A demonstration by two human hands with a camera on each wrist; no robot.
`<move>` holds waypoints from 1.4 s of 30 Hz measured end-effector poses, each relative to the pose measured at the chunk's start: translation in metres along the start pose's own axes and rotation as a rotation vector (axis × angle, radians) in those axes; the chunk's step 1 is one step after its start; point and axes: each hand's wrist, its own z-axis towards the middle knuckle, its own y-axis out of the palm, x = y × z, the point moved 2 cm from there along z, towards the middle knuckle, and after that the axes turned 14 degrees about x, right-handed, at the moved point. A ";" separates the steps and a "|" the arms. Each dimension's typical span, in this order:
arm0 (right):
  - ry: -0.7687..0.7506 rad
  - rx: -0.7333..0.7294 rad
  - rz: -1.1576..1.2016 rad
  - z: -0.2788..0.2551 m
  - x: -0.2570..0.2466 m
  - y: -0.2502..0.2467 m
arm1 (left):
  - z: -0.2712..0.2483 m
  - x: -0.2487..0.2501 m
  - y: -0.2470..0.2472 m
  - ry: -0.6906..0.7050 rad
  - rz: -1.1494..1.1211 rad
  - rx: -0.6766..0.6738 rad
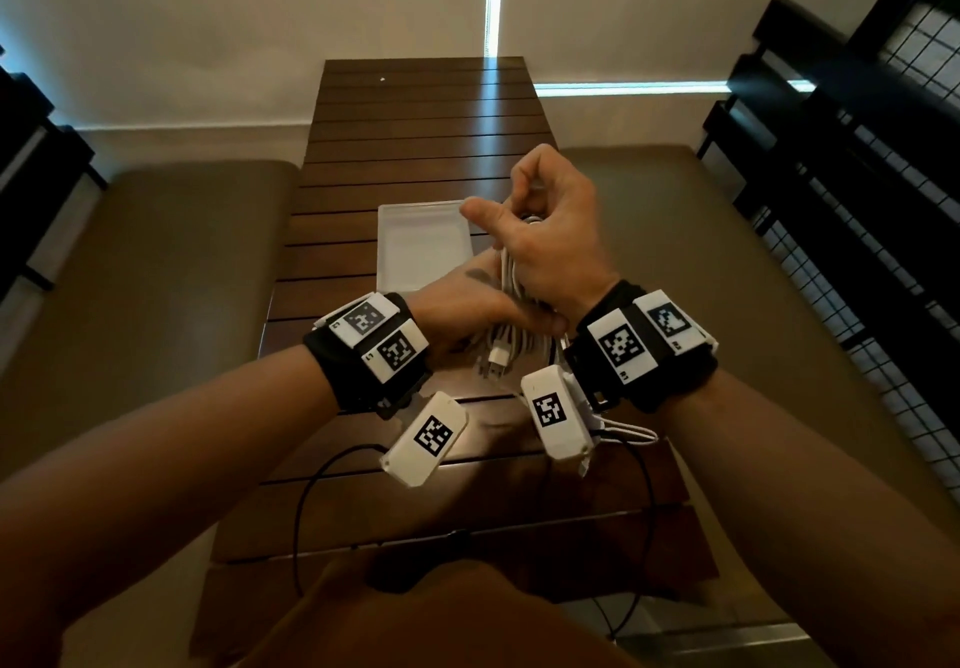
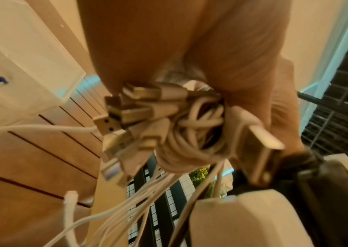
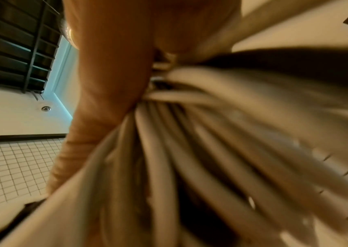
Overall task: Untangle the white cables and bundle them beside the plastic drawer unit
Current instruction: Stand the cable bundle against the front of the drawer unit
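You'll find no readable words, brands or numbers here. Your wrist bands (image 1: 382, 342) carry only black-and-white square code markers (patterns, not text). A blue scrawl on the plastic drawer unit (image 2: 20, 66) is illegible.

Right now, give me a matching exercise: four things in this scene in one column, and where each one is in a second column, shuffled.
Things:
1. cables
2. drawer unit
3. left hand
4. right hand

Places:
A. gripping the bundle's upper part
B. standing on the slatted table
C. held in both hands
D. gripping the bundle's lower end, near the USB plugs

Pairs: 1-C, 2-B, 3-D, 4-A
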 end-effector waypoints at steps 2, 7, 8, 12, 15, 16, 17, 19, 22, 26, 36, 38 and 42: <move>-0.007 -0.001 0.036 0.000 -0.002 0.003 | 0.003 -0.001 -0.003 0.029 -0.015 -0.007; 0.091 -0.056 0.149 0.001 -0.001 0.006 | 0.006 -0.005 0.000 -0.059 -0.071 0.044; 0.098 -0.077 0.131 0.001 -0.001 0.006 | 0.006 -0.006 0.001 -0.076 -0.059 0.061; 0.094 -0.219 -0.010 0.001 -0.003 -0.004 | 0.009 -0.009 -0.005 -0.137 0.008 0.151; 0.303 -0.326 -0.115 -0.002 0.027 -0.022 | 0.010 -0.011 -0.021 -0.232 -0.068 0.187; 0.389 -0.388 -0.093 -0.007 0.036 -0.027 | 0.010 -0.011 -0.028 -0.243 -0.133 0.178; 0.456 -0.484 -0.084 -0.014 0.047 -0.030 | 0.012 -0.011 -0.036 -0.243 -0.187 0.174; 0.518 -0.704 -0.100 -0.032 0.054 -0.030 | 0.014 -0.007 -0.044 -0.229 -0.301 0.172; 0.574 -0.774 -0.052 -0.047 0.059 -0.020 | 0.014 0.002 -0.040 -0.193 -0.442 0.175; 0.588 -0.693 -0.050 -0.049 0.065 -0.003 | 0.013 0.004 -0.046 -0.174 -0.496 0.241; 0.167 -0.601 -0.541 -0.043 0.047 -0.014 | 0.018 -0.003 -0.069 -0.244 -0.528 0.535; -0.081 -0.523 -0.582 -0.047 0.045 -0.017 | 0.017 0.001 -0.073 -0.281 -0.595 0.553; -0.339 -0.474 -0.773 -0.052 0.051 -0.017 | 0.013 0.005 -0.075 -0.276 -0.670 0.507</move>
